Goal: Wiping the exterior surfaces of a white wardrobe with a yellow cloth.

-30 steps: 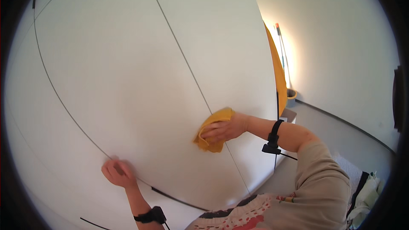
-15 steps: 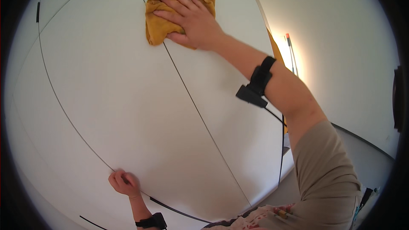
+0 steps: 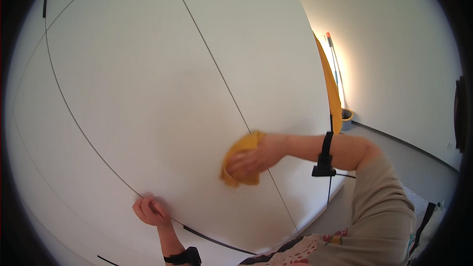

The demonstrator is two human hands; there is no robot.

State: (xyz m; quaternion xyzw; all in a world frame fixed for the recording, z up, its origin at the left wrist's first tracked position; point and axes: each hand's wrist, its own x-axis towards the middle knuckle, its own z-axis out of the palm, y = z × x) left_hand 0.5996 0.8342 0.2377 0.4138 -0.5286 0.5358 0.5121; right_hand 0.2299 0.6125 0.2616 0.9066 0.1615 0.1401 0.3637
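Facing white doors (image 3: 148,93), with wide open room above and left of the cloth (image 3: 242,146), out to the left seam (image 3: 74,116); bounded at right by the outer edge (image 3: 312,27). Covering part of the middle seam (image 3: 217,64). Holding cloth under the right hand (image 3: 258,160), with yellow showing above and below its fingers; blurred, can't tell if spread or together. Resting the left hand (image 3: 152,212), fingers curled, at the left seam; can't tell if pinching.
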